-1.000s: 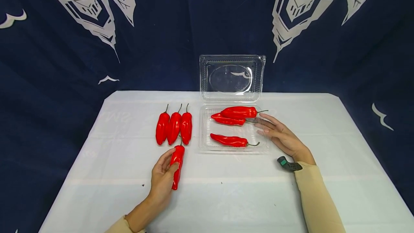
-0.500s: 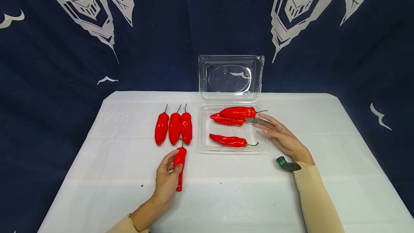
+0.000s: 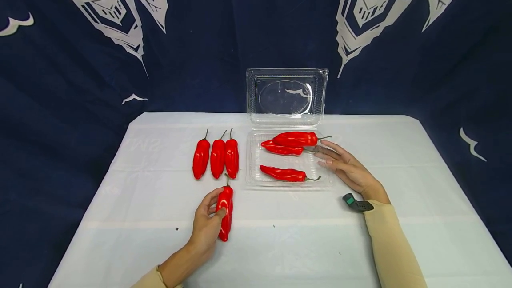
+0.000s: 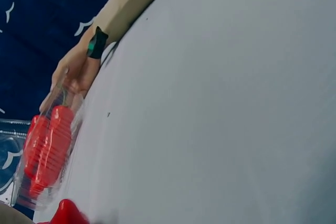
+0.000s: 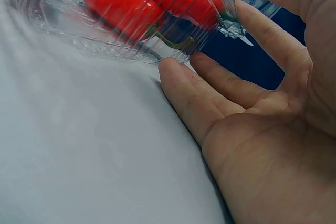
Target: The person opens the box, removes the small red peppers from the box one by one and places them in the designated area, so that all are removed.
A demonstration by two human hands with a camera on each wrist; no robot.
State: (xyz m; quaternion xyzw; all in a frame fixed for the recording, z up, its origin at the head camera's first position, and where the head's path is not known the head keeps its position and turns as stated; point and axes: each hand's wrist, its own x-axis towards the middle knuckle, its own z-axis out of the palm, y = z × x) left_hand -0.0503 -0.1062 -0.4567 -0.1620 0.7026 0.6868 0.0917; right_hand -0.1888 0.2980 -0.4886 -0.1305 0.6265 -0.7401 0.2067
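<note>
My left hand [image 3: 206, 223] grips a red chili pepper [image 3: 226, 214] by its side, stem pointing away, low over the white table in front of the other loose peppers. In the left wrist view only a red tip of a pepper [image 4: 68, 213] shows at the bottom edge. My right hand [image 3: 352, 170] is at the right side of a clear plastic clamshell container [image 3: 256, 181], its fingers loosely extended along the wall. The right wrist view has these fingers [image 5: 181, 85] beside the container's wall. Inside lie three red peppers [image 3: 284, 174], two together at the back and one in front.
Three more red peppers [image 3: 217, 159] lie side by side left of the container, stems away. The container's lid [image 3: 286, 119] stands raised at the back. A dark blue printed cloth [image 3: 192, 57] hangs behind the white table [image 3: 300, 243].
My left hand has shifted a little right and nearer the person with the pepper. One or two loose peppers have moved slightly right. The right hand has stayed in place.
</note>
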